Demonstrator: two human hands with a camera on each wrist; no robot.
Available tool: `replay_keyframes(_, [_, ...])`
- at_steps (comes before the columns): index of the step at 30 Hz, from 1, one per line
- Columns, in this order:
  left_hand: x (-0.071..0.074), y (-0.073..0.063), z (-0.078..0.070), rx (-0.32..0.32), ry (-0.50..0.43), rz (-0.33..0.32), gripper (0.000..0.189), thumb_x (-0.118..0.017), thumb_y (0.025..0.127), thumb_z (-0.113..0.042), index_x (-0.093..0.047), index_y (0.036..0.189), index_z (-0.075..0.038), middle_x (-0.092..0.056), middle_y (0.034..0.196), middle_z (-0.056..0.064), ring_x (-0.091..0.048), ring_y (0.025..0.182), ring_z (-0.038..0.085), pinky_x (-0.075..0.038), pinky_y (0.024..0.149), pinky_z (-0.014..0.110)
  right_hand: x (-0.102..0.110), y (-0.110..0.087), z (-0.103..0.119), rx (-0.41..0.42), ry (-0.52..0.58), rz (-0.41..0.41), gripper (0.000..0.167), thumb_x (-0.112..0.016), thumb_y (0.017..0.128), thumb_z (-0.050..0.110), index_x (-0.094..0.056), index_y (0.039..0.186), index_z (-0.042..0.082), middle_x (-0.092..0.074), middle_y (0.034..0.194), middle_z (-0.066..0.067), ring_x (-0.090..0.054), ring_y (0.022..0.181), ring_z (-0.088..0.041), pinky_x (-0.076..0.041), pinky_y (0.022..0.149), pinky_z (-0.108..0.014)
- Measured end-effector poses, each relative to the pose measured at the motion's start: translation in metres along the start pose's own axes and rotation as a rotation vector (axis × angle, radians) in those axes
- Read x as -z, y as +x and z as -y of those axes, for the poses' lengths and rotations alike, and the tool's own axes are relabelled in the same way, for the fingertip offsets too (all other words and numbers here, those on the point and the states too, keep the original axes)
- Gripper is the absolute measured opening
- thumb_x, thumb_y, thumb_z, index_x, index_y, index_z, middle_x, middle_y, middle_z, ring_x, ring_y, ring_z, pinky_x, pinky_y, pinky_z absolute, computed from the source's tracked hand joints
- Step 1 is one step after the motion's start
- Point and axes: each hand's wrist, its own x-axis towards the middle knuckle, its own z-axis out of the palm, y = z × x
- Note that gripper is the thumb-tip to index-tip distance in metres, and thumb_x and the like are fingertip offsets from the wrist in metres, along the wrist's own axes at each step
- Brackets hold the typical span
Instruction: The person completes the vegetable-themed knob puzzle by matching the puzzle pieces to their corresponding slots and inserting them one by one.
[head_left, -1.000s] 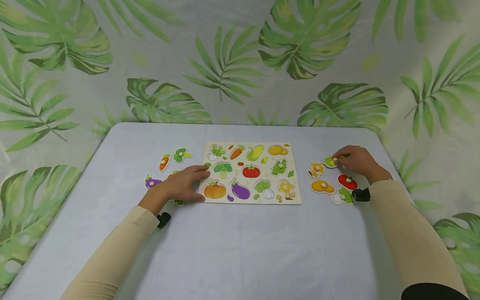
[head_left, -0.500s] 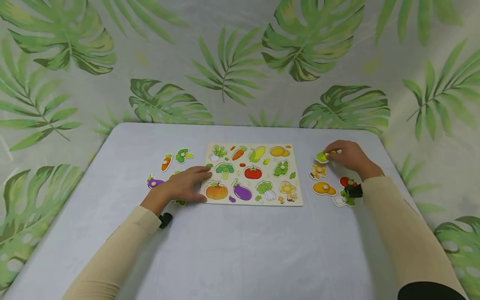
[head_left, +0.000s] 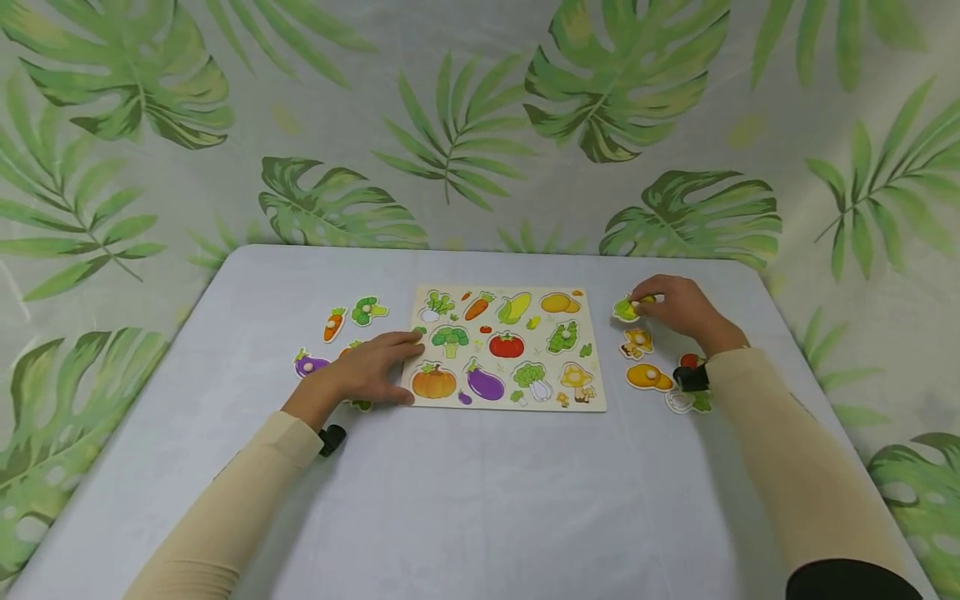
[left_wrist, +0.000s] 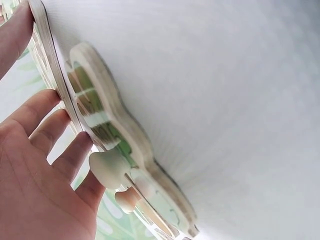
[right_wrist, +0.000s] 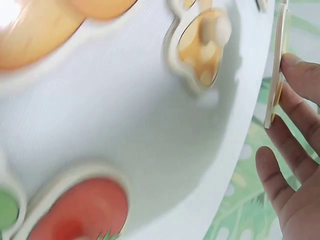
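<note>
My right hand (head_left: 684,310) pinches a green and yellow corn puzzle piece (head_left: 624,309) by its knob, right of the puzzle board (head_left: 501,407). In the right wrist view the piece (right_wrist: 275,70) shows edge-on, lifted off the table, between thumb and fingers. My left hand (head_left: 375,367) rests its extended fingertips and thumb against the board's left edge. The board bears printed vegetables, among them a corn picture (head_left: 513,308). Close under the left hand, a green knobbed piece (left_wrist: 107,115) lies beside the board, partly hidden in the head view.
Right of the board lie a mushroom piece (head_left: 637,342), a potato piece (head_left: 649,377), a tomato piece (head_left: 690,361) and a cabbage piece (head_left: 690,402). On the left are a carrot piece (head_left: 333,324), a broccoli piece (head_left: 368,311) and an eggplant piece (head_left: 309,363).
My right hand has picked up the corn piece from the right-hand group and carried it leftward and slightly away, toward the board. The left hand stays at the board's edge.
</note>
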Motion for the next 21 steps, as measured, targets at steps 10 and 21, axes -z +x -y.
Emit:
replay_keyframes(10, [0.003,0.001,-0.002,-0.017,-0.002,-0.008,0.083,-0.080,0.081,-0.040,-0.044,0.150,-0.011,-0.030,0.164,0.008,-0.027,0.152,0.034,-0.029,0.122,0.053,-0.012,0.023,0.025,0.052,0.037,0.016,0.022,-0.066,0.094,0.010,-0.073,0.113,0.003,-0.065,0.127,-0.022,-0.055,0.124,-0.041,-0.041,0.109,-0.059])
replay_keyframes(21, [0.000,0.001,-0.001,0.010,-0.009,0.000,0.083,-0.080,0.081,-0.040,-0.044,0.150,-0.013,-0.030,0.164,0.007,-0.027,0.152,0.033,-0.028,0.123,0.053,-0.035,0.047,0.064,0.061,0.107,0.033,0.022,-0.065,0.095,0.010,-0.073,0.113,0.002,-0.063,0.129,-0.021,-0.054,0.127,-0.038,-0.042,0.110,-0.055])
